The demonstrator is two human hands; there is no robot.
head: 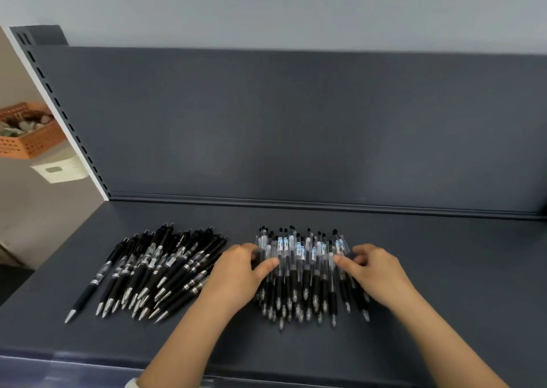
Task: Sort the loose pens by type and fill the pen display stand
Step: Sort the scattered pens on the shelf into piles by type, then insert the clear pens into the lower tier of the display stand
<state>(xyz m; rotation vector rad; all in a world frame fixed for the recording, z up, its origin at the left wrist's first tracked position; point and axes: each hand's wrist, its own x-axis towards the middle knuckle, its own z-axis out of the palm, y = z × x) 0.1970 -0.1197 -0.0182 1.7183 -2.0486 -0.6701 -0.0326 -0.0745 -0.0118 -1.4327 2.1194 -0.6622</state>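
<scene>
- Plainly, two heaps of pens lie on a dark grey shelf [296, 343]. I take the heap of clear pens [302, 272] as my marker. They have see-through barrels with pale labels and black rubber sleeves lower down. Their tips point at the person and their clickers toward the back panel [296, 121].
- The left hand [236, 272] sits against the left edge of the clear pens. Its fingers curl into the outer pens and its thumb lies across the barrels, so the grip is narrow and closed on pens of that heap.
- The right hand [376, 272] mirrors it at the right edge of the clear pens. Its thumb stretches onto the barrels and the other fingers curl at the outermost pens, so that grip too is closed on the heap's edge.
- Blur hides how many pens each grip takes in.
- The heap rests on the shelf between the two hands.
- Left of the clear pens, just past the left hand, lies a heap of black pens [154, 269]. These have solid dark barrels and silver tips, and they fan out slanting left, tips toward the shelf's front edge.
- The two heaps lie apart, with the left hand between them.
- Behind the clear pens the back panel stands upright, the same dark grey.
- Far to the left of the clear pens, past the shelf's end, a white slotted post [68, 121] runs upward.
- Beyond the post sits an orange basket [32, 141] holding small things too blurred to name.
</scene>
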